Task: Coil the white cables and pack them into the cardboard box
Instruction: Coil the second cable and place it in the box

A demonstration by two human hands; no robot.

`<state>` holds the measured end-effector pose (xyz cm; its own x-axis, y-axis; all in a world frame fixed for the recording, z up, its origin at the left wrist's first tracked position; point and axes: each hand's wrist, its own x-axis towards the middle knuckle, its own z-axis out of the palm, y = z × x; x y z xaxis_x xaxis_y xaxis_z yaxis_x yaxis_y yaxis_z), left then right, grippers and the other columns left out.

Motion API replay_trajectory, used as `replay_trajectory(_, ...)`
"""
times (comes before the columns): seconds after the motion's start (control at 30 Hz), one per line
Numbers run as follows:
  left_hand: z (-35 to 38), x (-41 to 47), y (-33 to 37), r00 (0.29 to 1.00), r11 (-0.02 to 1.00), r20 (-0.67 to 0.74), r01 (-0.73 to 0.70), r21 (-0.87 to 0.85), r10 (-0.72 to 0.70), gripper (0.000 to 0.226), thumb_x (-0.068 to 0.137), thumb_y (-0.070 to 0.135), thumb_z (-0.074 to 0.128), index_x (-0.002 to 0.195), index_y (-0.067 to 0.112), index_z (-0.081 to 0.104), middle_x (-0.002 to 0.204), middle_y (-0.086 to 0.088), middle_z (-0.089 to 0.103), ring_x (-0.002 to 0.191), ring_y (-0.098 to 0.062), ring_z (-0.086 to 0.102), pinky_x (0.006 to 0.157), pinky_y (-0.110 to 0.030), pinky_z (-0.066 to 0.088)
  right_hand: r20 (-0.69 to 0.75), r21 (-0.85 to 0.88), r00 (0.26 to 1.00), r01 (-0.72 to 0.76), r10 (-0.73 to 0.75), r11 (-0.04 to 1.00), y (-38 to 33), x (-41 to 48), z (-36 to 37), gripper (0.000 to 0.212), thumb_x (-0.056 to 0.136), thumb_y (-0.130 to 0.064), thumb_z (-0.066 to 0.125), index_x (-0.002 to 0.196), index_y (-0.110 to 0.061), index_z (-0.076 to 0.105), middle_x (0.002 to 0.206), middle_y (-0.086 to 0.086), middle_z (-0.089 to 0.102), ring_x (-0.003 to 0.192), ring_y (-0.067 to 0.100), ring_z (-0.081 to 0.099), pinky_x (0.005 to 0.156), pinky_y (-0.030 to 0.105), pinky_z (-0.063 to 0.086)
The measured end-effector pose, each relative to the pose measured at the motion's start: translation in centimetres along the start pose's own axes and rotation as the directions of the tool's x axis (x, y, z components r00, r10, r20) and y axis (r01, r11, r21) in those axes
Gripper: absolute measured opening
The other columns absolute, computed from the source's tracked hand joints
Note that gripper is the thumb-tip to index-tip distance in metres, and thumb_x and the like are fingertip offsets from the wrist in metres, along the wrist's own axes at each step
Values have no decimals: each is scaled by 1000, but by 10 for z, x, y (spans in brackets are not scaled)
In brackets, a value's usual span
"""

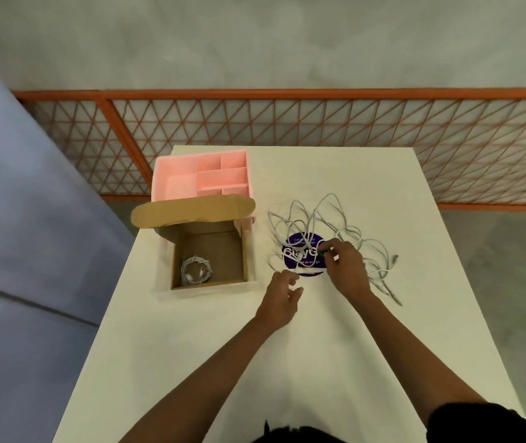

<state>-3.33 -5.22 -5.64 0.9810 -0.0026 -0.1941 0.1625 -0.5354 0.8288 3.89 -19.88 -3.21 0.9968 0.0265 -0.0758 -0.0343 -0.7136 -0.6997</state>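
**White cables are lying tangled by my right hand**

I am pinching a small green piece (325,250) between the thumb and curled fingers of my right hand (344,266), over the round purple sticker (303,254) on the white table (319,362). The loose tangle of thin white cables (319,225) is spreading beyond and beside that hand, some strands passing under it. My left hand (282,298) is hovering nearer to me, just short of the sticker, fingers loosely curled and holding nothing I can make out. To its left the open brown cardboard box (217,251) is sitting with one coiled white cable (196,270) in its near corner. A pink plastic divided organiser (204,177) is standing right behind the box.
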Motion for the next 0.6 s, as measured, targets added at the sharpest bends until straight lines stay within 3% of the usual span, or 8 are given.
replay_trajectory(0.1, 7, 14, 10, 972, 988, -190, 123, -87, -138, 35, 93, 2, 51, 126, -1, 40, 120, -15, 39, 87, -22, 52, 81, -24, 47, 66, -52, 998, 7, -3, 999, 7, 3, 1, 24, 93, -12, 48, 109, -19, 65, 99, 12, 57, 85, 27, 61, 68, 31, 45)
replay_trajectory(0.17, 8, 24, 14, 928, 963, -267, 226, -146, -258, 40, 93, 3, 52, 130, -2, 36, 129, -15, 33, 100, -26, 53, 84, -17, 42, 129, -55, 992, 20, -13, 998, 9, 3, 3, 26, 92, -14, 50, 114, -21, 63, 100, 13, 59, 89, 27, 62, 74, 33, 49)
replay_trajectory(0.23, 10, 35, 12, 888, 898, -199, 363, -250, -415, 40, 93, 10, 55, 129, 0, 40, 135, -15, 31, 110, -28, 51, 94, -24, 43, 194, -30, 980, 42, -36, 999, 11, 1, 5, 32, 91, -13, 53, 121, -22, 59, 103, 12, 61, 94, 25, 63, 78, 35, 51)
replay_trajectory(0.3, 12, 41, 10, 858, 815, -93, 438, -379, -505, 14, 93, 13, 56, 107, 8, 54, 126, -16, 43, 96, -25, 56, 88, -37, 52, 228, -20, 971, 75, -69, 997, 10, -1, 7, 39, 90, -10, 53, 127, -22, 54, 108, 10, 62, 97, 24, 62, 81, 38, 52)
replay_trajectory(0.33, 10, 40, 13, 858, 795, -69, 439, -419, -510, 3, 94, 13, 54, 92, 13, 56, 116, -16, 51, 85, -21, 56, 80, -35, 55, 231, -20, 970, 87, -80, 996, 10, -1, 8, 41, 90, -9, 53, 129, -22, 53, 111, 9, 62, 98, 24, 61, 81, 38, 52)
replay_trajectory(0.37, 11, 40, 12, 867, 799, -67, 422, -429, -494, 14, 95, 12, 52, 82, 17, 54, 104, -13, 55, 77, -17, 54, 75, -32, 53, 228, -21, 971, 85, -78, 996, 10, -1, 8, 41, 90, -8, 53, 129, -19, 54, 114, 9, 61, 99, 25, 60, 83, 37, 51)
replay_trajectory(0.43, 11, 39, 13, 886, 802, -54, 390, -452, -461, 17, 95, 10, 52, 80, 16, 53, 87, -5, 56, 74, -16, 53, 73, -28, 51, 221, -15, 974, 62, -57, 998, 12, 2, 10, 35, 91, -7, 54, 124, -12, 60, 119, 10, 62, 102, 26, 60, 86, 34, 48)
replay_trajectory(0.6, 9, 28, 21, 888, 761, -2, 393, -516, -460, 11, 98, 14, 47, 88, 14, 52, 92, -1, 60, 84, -14, 55, 82, -28, 48, 140, 83, 990, -11, 0, 997, 8, 6, 0, 20, 87, -3, 57, 100, -8, 72, 89, 4, 62, 66, 7, 51, 63, 13, 40)
